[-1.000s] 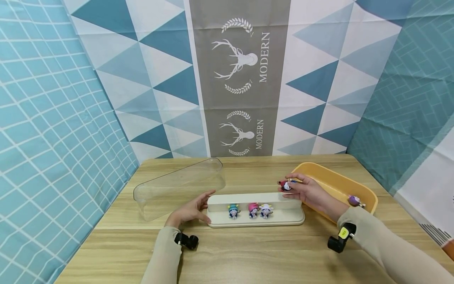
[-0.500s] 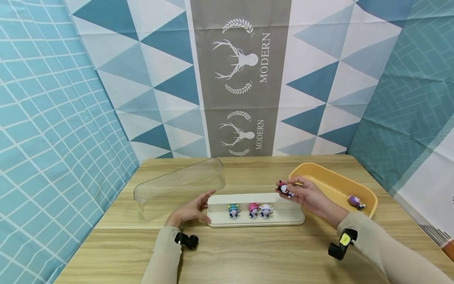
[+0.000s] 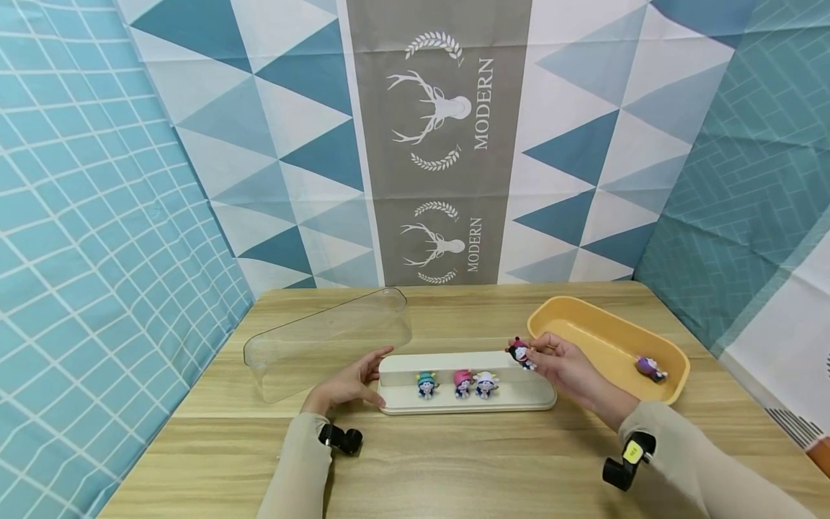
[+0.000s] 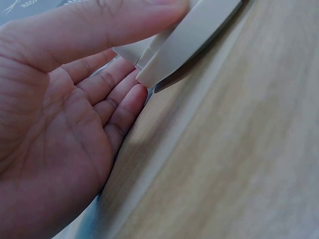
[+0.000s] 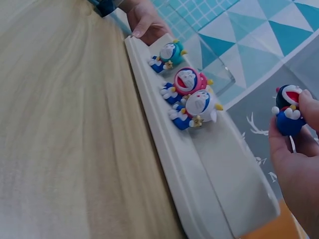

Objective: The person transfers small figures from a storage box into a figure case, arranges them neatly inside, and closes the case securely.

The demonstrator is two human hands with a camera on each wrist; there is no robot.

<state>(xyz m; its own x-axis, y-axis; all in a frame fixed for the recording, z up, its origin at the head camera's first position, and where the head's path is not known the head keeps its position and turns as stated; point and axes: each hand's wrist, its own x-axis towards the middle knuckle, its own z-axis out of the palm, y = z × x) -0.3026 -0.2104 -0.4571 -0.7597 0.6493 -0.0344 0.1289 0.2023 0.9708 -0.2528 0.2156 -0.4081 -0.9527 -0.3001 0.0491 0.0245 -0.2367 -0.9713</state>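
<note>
Over at the wooden table (image 3: 454, 468), the person's right hand (image 3: 569, 371) pinches a small figurine with a red-and-black hat (image 3: 521, 353) between thumb and fingers, holding it in the air at the right end of a long white stand (image 3: 525, 398). The figurine's head leans toward the left; its blue body and red mouth show between the fingertips.

The left hand (image 3: 350, 382) grips the other end of that stand, its thumb on the front corner and its fingers reaching around behind.

Three more figurines stand on the lower step, in front of the raised back: one in a teal hat (image 3: 426, 385) toward the left, then one in a pink hat (image 3: 462, 384) and one in a white hat (image 3: 485, 385) close together. Whether those last two touch, I can't quite tell from here.

To the right, a yellow tray (image 3: 603, 331) sits at a slant, and a purple-topped figurine (image 3: 650, 368) lies on its side toward the tray's right end. A clear cover (image 3: 331, 342) rests on the table behind the left hand, also at a slant.

Both sleeves are pale beige, with a small black camera (image 3: 341, 440) at the left wrist and another black camera (image 3: 627, 461) at the right.
</note>
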